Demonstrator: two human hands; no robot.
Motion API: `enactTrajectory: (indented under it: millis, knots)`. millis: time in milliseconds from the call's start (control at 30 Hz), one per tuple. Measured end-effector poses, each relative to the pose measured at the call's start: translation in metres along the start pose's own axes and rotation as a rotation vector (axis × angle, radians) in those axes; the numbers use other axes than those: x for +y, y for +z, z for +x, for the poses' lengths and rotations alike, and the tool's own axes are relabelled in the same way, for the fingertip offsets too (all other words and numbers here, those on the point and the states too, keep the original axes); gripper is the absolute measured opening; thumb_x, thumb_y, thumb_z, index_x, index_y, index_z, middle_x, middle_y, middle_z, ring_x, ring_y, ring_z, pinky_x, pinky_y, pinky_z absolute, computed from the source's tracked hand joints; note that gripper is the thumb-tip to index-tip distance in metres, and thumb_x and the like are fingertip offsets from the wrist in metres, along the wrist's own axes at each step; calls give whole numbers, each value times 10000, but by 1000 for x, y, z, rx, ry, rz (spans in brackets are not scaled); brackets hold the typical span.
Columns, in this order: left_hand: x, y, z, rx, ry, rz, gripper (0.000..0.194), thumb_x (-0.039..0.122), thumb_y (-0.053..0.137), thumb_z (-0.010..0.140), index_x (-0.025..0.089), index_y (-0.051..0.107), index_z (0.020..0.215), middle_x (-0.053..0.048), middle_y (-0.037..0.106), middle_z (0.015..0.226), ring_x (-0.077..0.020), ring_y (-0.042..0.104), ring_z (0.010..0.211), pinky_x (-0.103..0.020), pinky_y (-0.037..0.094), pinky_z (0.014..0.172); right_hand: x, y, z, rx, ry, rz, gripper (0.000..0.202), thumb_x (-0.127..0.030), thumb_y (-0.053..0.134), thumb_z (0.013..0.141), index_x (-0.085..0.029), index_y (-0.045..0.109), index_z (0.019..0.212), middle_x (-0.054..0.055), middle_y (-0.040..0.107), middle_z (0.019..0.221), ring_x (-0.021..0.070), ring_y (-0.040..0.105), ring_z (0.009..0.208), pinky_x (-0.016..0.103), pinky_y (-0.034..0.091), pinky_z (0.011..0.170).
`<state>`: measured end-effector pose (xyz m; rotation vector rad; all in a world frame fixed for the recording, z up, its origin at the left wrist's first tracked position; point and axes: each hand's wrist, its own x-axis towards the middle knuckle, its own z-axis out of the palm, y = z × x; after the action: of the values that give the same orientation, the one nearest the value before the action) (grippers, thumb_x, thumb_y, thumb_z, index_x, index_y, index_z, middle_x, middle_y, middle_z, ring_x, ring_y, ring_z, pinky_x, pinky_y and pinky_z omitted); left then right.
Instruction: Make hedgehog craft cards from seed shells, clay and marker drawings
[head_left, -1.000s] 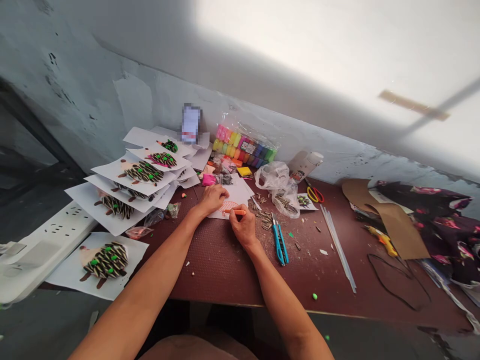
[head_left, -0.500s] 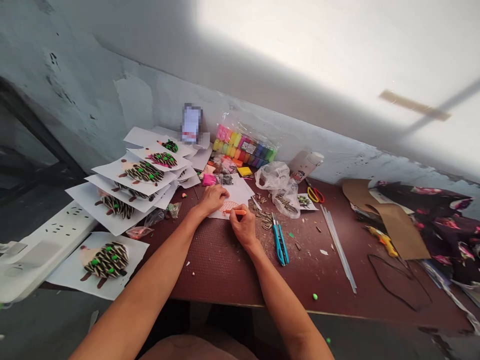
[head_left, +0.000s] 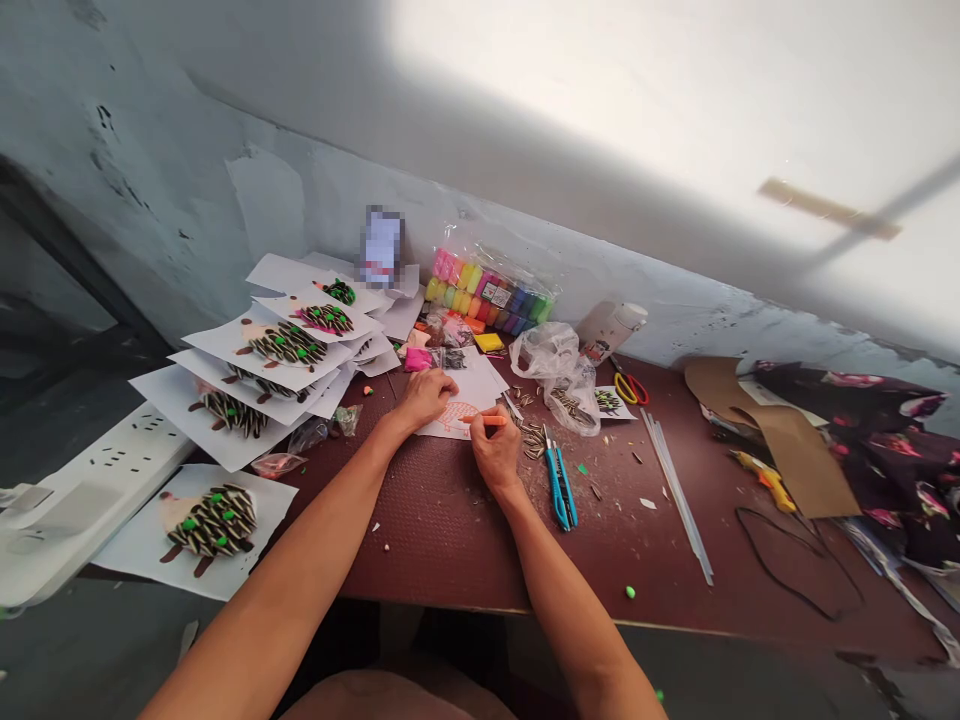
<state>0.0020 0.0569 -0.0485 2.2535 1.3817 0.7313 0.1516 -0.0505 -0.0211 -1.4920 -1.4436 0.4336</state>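
Observation:
An orange marker (head_left: pixel 493 420) is pinched in my right hand (head_left: pixel 496 452), its tip at the right side of a drawing in orange lines on a white sheet of paper (head_left: pixel 477 378). The drawing has a rounded, scale-patterned body and small feet. My left hand (head_left: pixel 427 398) lies on the left edge of the same sheet, fingers stretched out flat and holding nothing. Just right of my right hand are loose sunflower seeds (head_left: pixel 533 440) and a blue utility knife (head_left: pixel 559 482).
Hedgehog pictures made with seeds (head_left: pixel 283 345) are piled at the left, beside a white power strip (head_left: pixel 112 470). Behind the paper lie packs of coloured clay (head_left: pixel 491 292) and a plastic bag (head_left: pixel 574 395). Scissors (head_left: pixel 630 388), glue sticks (head_left: pixel 679 500) and a glue gun (head_left: pixel 765 482) lie rightward.
My right hand has shifted slightly right with the marker, uncovering more of the orange drawing. My left hand stays in place on the paper.

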Motion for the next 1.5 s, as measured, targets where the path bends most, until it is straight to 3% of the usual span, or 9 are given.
enactTrajectory:
  millis: [933, 1500]
  knots:
    - [-1, 0, 0, -10, 9, -2, 305, 117, 552, 807, 207, 811, 941, -68, 769, 982, -233, 672, 963, -353, 494, 884, 6, 2, -1, -69, -50, -53, 213, -335, 525, 897, -211, 635, 763, 49, 731, 743, 174, 659, 628, 269, 476, 613]
    - [0, -2, -1, -16, 7, -14, 294, 122, 556, 822, 212, 811, 937, -69, 770, 990, -234, 673, 977, -355, 490, 897, 3, 3, -1, -34, -39, -12, 181, -335, 510, 864, -237, 561, 721, 47, 740, 725, 179, 680, 631, 273, 502, 608]
